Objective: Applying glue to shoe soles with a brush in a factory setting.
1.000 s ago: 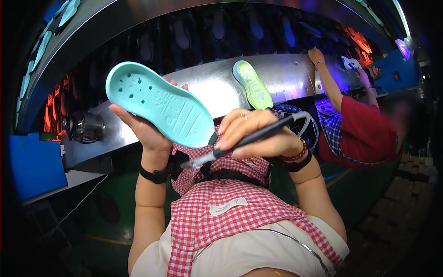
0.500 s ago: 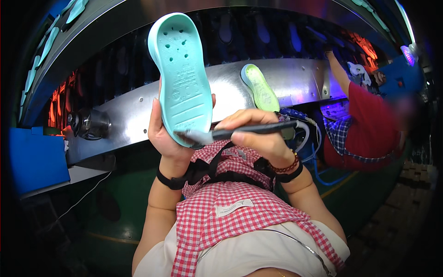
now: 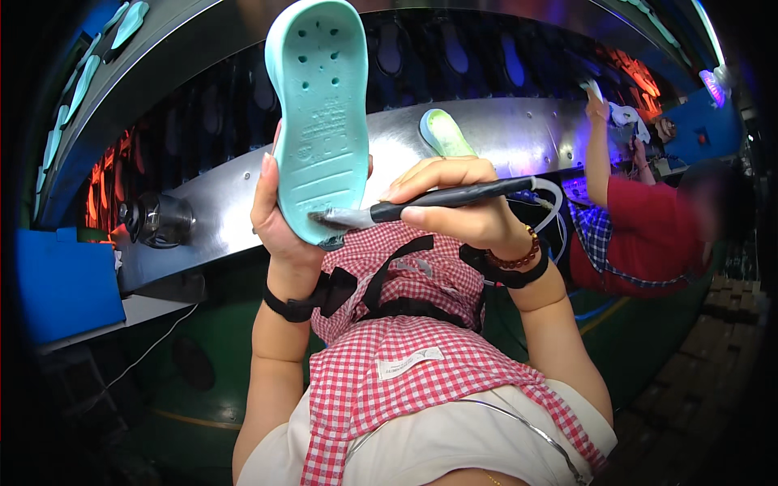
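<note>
My L hand (image 3: 292, 247) has the turquoise sole (image 3: 324, 121) gripped near its lower end: palm behind, thumb up the sole's left edge, a fingertip just showing past its right edge. So most of the sole sticks up & away beyond my grip, holed end at top, raised ridges at hand level, underside facing me, approx. upright. A small dark patch sits at the sole's bottom tip, just above my palm.

R hand (image 3: 486, 223), to the right of the sole's lower end, is closed on the brush (image 3: 458, 195), black handle pinched btwn thumb & fingers, w/ a pale tube off its back end. Bristles touch the sole's face below the ridges, close to the bottom tip; R fingers themselves stay clear of it.

Steel bench (image 3: 219, 186) runs behind the sole. Green sole (image 3: 448, 134) lies on it, right of the turquoise one, partly hidden by my R hand. Dark round pot (image 3: 166, 219) is left of the sole, blue box (image 3: 65, 279) farther left. Co-worker (image 3: 648, 227) in a red top, well right of the sole. My checked apron (image 3: 405, 340) is below it.
</note>
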Demonstrator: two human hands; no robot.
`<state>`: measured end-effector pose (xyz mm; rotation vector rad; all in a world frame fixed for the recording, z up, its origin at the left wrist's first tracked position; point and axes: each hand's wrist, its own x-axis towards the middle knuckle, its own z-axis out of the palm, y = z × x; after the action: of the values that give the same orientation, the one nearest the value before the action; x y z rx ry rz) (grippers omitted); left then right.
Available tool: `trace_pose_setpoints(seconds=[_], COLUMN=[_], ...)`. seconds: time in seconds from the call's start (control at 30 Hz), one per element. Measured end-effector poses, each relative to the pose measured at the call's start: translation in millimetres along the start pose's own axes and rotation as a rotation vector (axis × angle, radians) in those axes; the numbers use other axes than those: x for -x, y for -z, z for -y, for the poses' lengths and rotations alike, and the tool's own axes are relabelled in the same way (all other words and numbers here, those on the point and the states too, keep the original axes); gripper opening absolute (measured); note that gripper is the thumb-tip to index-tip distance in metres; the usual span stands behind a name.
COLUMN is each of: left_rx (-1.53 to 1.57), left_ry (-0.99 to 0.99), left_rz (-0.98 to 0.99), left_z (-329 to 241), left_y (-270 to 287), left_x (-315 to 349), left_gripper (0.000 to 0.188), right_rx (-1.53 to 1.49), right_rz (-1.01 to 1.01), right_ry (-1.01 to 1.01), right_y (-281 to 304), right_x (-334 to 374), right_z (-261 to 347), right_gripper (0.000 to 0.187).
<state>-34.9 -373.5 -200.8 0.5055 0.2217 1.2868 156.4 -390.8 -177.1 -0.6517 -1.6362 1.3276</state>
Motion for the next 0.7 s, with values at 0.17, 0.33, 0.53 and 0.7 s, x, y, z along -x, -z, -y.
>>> trace_pose_setpoints(seconds=[0.17,0.33,0.53,0.7], left_rx=[0.120,-0.018,-0.276,-0.485], left_ry=[0.127,0.517,0.678,0.696], left_rz=[0.090,-0.058,-0.144,-0.137], left_z=[-11.4,-22.1,-23.6,-25.5], left_y=[2.1,-1.2,-5.9,-5.4], left_x=[-2.8,-6.7,-2.8,0.2], left_gripper=[0.054,0.043,0.041,0.040], right_rx=[0.042,0.264,0.411,0.575], right_rz=[0.301,0.345,0.531,0.650], right_ry=[0.155,0.176,0.206,0.102], right_y=[-3.4,10.2,22.7,26.8], right_x=[4.3,-6.9,-7.4,-4.7], right_z=[5.8,18.2,31.0,30.3], right_gripper=[0.018,0.017,0.014,0.021])
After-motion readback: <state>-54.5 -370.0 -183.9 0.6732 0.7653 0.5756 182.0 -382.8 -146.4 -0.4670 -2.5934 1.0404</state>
